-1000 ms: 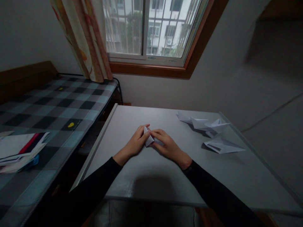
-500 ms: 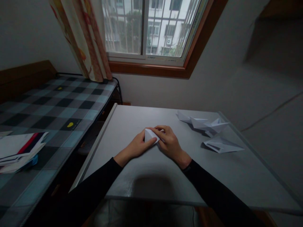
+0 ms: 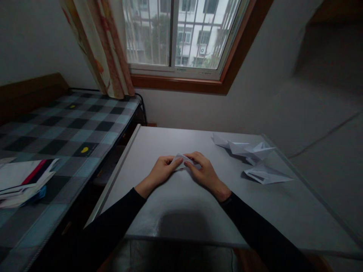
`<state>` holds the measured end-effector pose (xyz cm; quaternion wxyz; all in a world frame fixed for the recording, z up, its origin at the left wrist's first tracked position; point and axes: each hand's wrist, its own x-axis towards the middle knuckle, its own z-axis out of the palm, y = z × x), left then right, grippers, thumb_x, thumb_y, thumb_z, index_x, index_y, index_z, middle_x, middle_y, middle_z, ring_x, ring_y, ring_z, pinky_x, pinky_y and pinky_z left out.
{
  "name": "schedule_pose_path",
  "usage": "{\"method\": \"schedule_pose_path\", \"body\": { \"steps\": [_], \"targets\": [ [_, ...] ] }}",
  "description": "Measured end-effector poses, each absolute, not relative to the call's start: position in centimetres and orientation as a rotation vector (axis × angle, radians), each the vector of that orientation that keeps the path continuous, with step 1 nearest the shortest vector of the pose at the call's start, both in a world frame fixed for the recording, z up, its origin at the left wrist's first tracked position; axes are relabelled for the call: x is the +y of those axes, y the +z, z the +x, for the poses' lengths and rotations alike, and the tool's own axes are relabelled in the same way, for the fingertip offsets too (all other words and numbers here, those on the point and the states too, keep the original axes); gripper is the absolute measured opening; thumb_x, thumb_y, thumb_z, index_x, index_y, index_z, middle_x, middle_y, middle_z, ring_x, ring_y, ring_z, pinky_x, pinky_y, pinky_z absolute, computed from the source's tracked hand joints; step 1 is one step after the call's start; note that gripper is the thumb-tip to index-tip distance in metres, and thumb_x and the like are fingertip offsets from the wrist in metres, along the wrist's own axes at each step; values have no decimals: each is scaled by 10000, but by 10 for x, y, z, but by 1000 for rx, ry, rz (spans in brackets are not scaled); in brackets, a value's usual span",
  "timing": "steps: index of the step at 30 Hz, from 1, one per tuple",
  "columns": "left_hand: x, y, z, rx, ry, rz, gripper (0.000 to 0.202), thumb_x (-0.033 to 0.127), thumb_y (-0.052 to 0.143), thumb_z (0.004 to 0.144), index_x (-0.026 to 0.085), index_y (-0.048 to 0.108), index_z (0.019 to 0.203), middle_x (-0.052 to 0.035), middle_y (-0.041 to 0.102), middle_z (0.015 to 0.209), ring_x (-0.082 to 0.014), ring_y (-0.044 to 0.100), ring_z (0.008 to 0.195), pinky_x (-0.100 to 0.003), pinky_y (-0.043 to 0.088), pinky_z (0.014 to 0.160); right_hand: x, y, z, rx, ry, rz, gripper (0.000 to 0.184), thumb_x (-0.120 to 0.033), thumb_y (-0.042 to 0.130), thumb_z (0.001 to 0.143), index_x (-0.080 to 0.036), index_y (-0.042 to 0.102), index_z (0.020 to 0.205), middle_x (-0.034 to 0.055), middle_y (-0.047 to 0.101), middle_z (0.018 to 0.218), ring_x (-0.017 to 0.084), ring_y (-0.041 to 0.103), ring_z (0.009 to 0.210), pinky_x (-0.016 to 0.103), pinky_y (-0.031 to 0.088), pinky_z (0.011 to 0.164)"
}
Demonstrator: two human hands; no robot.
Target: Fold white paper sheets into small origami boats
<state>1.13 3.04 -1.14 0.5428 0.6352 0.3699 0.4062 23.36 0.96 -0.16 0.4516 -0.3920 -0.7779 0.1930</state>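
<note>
A small piece of folded white paper [image 3: 179,156] is held between both hands above the middle of the white table [image 3: 159,141]. My left hand [image 3: 161,170] pinches its left side, thumb on top. On the right side, my right hand [image 3: 204,170] grips it with the thumb pressed near its centre and the fingers behind. Much of the paper is covered by the fingers. Several folded white paper shapes lie to the right: a pointed one [image 3: 266,174] closest to me, and a cluster [image 3: 241,147] farther back.
Left of the table stands a bed with a checked cover [image 3: 82,122], bearing a stack of papers [image 3: 25,177]. A wall and a barred window [image 3: 184,37] are behind the table, with a patterned curtain [image 3: 104,56] at the window's left.
The folded paper has tilted flatter. My right hand's fingers have moved from across its top to behind it, and both thumbs now press close together on it.
</note>
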Motion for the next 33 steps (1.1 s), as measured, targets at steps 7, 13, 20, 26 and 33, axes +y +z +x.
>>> {"method": "schedule_pose_path", "body": {
  "steps": [7,13,20,26,33],
  "targets": [
    [28,-7,12,863,1097,1558,397,572,691,1053,196,807,1109,-47,807,1098,-234,717,1040,-319,546,977,9,-2,234,-1873,468,-987,192,-282,707,1075,-273,742,1264,61,780,1119,265,715,1028,429,590,931],
    [32,-14,12,870,1079,1447,539,661,578,1087,170,786,1002,-48,765,956,-225,684,904,-329,556,889,7,-1,234,-1909,412,-952,326,-254,669,1098,-301,687,1420,84,765,1255,273,719,1115,471,607,1003],
    [32,-16,14,823,1069,1387,479,630,649,1040,172,790,1047,-63,782,991,-225,704,882,-328,583,829,5,8,231,-1908,346,-912,284,-210,672,1084,-300,714,1350,90,753,1264,283,707,1202,502,595,1058],
    [34,-19,15,852,1130,1452,397,394,776,941,184,712,1272,-82,768,1191,-240,714,1064,-362,580,982,2,13,234,-1904,312,-843,142,-227,715,1024,-276,716,1157,92,769,1235,302,707,1177,531,555,1057],
    [35,-21,10,962,1223,1534,581,374,771,985,247,601,1526,-83,728,1239,-249,712,1100,-379,590,977,6,8,234,-1910,356,-892,84,-236,642,1081,-272,718,1080,64,771,1070,273,711,1019,487,562,980]
  ]
}}
